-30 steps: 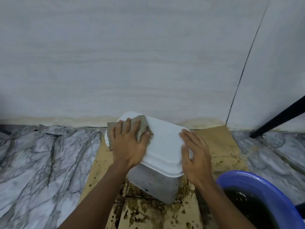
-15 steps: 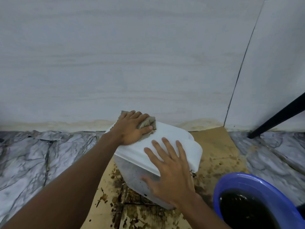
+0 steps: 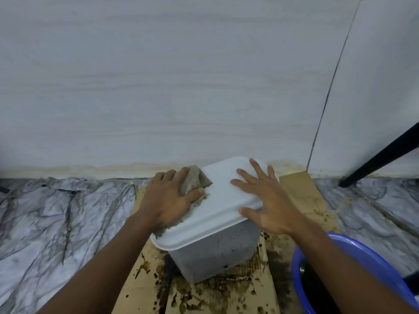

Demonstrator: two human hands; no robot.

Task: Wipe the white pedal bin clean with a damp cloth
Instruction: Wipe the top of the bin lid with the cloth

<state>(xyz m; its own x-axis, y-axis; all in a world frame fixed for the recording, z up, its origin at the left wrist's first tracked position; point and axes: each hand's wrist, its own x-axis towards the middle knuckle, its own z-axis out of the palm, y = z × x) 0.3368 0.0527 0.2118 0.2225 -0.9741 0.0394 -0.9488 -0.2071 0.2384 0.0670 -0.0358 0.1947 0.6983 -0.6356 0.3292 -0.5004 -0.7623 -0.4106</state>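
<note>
1. Left fingers curl over a bunched grey-brown cloth, thumb across its near side. The left hand grips the cloth and holds it down on the lid.
2. Right fingers are spread wide and straight, flat on the lid. The thumb hooks over the lid's near right edge. The right hand holds nothing and only presses.
3. The white pedal bin stands mid-frame on the floor, close to the foot of the wall, one corner turned toward the camera. Its lid is down.
4. The cloth sits on the left end of the lid. Part of it trails under the left palm and out along the lid's left edge.
5. The bin body below the lid is speckled with small dark spots. The pedal can't be made out.
6. The bin rests on a sheet of brown cardboard, which is heavily blotched with dark wet stains in front of the bin.
7. A blue basin with dark water inside sits at lower right, near the bin and not touching it. It is cut off by the frame edge.
8. A grey-veined marble floor lies on both sides of the cardboard.
9. The pale wall behind has a yellowish stain band along its base.
10. A black slanted leg is at far right, with its foot on the floor by the wall.
</note>
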